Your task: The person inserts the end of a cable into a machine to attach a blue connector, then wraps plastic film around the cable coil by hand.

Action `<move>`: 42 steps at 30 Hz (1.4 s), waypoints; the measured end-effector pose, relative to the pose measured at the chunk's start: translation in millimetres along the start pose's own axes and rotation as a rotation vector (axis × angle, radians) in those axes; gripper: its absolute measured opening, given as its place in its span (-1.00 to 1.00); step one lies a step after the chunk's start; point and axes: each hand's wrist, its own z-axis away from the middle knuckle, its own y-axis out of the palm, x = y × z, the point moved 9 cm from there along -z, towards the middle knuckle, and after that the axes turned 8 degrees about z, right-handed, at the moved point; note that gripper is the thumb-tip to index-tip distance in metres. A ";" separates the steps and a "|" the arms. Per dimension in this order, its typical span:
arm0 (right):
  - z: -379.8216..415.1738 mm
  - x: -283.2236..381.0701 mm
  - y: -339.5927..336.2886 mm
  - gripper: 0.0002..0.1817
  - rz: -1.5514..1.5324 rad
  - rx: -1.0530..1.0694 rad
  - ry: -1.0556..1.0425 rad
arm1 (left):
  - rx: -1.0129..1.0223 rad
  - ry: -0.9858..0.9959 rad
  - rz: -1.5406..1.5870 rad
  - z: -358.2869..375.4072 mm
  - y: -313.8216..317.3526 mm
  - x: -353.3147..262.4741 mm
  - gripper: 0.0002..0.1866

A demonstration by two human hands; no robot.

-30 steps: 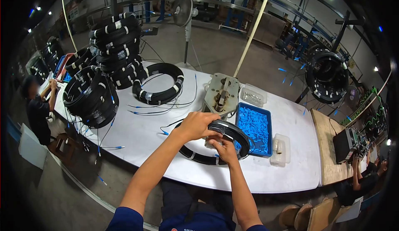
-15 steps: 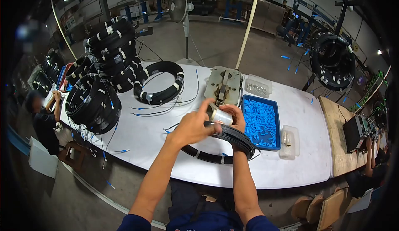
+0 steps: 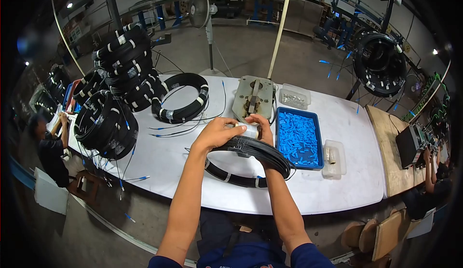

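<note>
A roll of whitish tape [image 3: 250, 131] sits between my two hands, at the raised far side of a coil of black cable [image 3: 251, 148]. My left hand [image 3: 216, 134] is closed, its thumb and fingers at the roll's left side, the palm close over the cable. My right hand [image 3: 263, 129] curls around the roll from the right, its forearm passing behind the cable bundle. The coil leans up from the white table, its near side lying on it with white tape bands. Fingertips behind the roll are partly hidden.
A metal fixture [image 3: 253, 97] stands beyond my hands. To the right are a blue tray [image 3: 322, 164] of small blue parts and clear plastic boxes [image 3: 340, 157]. Black cable coils [image 3: 128, 68] are stacked left; another coil [image 3: 181, 114] lies nearer. Other people work at both sides.
My left hand, blurred and raised beside the roll before, has settled lower against it and the cable. The coil's raised side sits a little higher in view. The whole view has shifted slightly.
</note>
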 end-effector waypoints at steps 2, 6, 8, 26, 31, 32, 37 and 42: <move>2.7 -15.5 -2.3 -0.09 -0.024 0.029 0.103 | -0.085 0.024 -0.054 0.8 -3.6 -2.4 -0.40; 28.9 8.3 -7.1 -0.06 0.279 0.107 0.285 | -0.095 0.085 -0.040 -2.6 3.4 -10.6 -0.41; 80.2 -16.0 -16.8 -0.08 0.845 0.393 0.327 | -0.120 0.052 -0.134 -5.1 2.2 -9.8 -0.45; -37.0 -5.8 -29.0 -0.30 -0.016 0.632 0.788 | -0.320 0.143 -0.285 14.4 13.7 -37.1 -0.37; -41.6 0.0 -38.8 -0.37 -0.068 0.419 0.798 | -0.241 0.129 -0.177 17.8 18.9 -29.7 -0.20; -42.3 0.4 -38.5 -0.37 -0.066 0.421 0.800 | -0.207 0.188 -0.252 24.5 22.2 -36.6 -0.11; -53.1 39.8 -29.2 -0.41 -0.301 0.368 0.723 | -0.073 0.214 -0.384 28.3 31.7 -39.3 0.07; -46.0 81.6 -27.6 -0.52 -0.300 0.311 0.584 | -0.110 0.307 -0.455 17.4 30.9 -42.1 -0.18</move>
